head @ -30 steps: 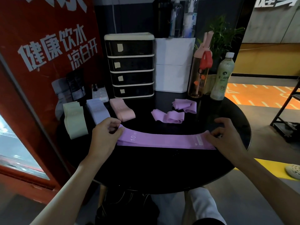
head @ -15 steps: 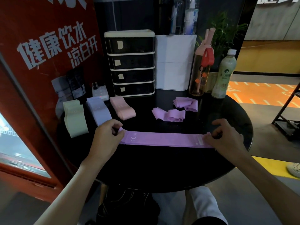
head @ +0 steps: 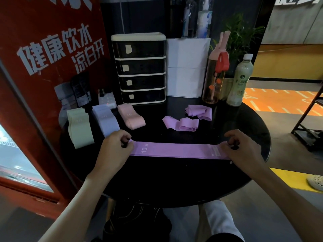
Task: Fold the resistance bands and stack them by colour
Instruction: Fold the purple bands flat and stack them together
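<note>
1. Against the frame a second ago, the left hand [head: 113, 151] has gone from fingers laid over the band [head: 174, 150] to fingers curled, pinching its left end. The band, then slightly bowed, now lies straight and flat. The right hand [head: 244, 151] pinches the right end much as before.
2. The band runs left to right across the middle of the table [head: 174, 180], its "10 LB" print just beside the left hand.
3. At the table's left edge sits the green stack [head: 79, 127], folded. The blue stack [head: 106, 121] is just beside it and its near end almost meets the left hand. The pink stack [head: 131, 117] comes next, apart from the band.
4. Right of centre, two loose bands [head: 181, 124] lie crumpled behind the band, apart from it.
5. Bare black tabletop shows between the band and the near edge, and more at the right edge past the right hand.
6. Along the far edge stand a power strip [head: 107, 100], a drawer unit [head: 139, 67], a white box [head: 187, 67], a pink bottle [head: 215, 74] and a green bottle [head: 240, 81].
7. The table is round, black and glossy. A red panel [head: 43, 67] with white lettering stands close on the left. On the right are an orange floor [head: 279, 100] and a dark rack [head: 311, 123].
</note>
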Motion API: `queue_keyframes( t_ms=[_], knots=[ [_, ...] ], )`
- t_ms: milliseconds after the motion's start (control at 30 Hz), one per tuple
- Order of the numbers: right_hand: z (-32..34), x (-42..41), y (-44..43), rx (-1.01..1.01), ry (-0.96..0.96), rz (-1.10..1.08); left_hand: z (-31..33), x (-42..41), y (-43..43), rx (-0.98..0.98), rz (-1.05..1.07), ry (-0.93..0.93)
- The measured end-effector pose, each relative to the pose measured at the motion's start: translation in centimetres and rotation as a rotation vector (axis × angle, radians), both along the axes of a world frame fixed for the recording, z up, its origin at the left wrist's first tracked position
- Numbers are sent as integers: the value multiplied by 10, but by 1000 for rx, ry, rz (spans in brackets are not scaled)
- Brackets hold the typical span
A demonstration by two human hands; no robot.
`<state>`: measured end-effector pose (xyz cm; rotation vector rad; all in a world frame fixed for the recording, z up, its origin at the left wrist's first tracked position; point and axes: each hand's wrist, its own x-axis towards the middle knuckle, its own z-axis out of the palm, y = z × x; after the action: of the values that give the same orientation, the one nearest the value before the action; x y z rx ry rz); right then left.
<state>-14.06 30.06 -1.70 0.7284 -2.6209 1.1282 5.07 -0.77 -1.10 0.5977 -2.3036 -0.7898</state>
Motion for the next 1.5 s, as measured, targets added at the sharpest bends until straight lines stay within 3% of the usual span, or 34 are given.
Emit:
queue_keyframes(
  t_ms=[167,333,467,900,1300,1500],
  knots=[
    [1,1,0,101,31,8,0,-1,-2,-63,-10,-17],
    [3,3,-1,121,40,-4,9,-17,24,-354,-87,34],
    [17,1,-6,117,36,30,13,-47,60,-279,-267,17],
    [53,-47,-129,226,7,334,-2,-61,60,-204,-319,-154],
    [42,-62,-127,477,-25,267,-3,-61,60,-200,-320,-138],
    [46,-61,-121,481,-6,300,-2,-60,61,-193,-323,-144]
  ],
)
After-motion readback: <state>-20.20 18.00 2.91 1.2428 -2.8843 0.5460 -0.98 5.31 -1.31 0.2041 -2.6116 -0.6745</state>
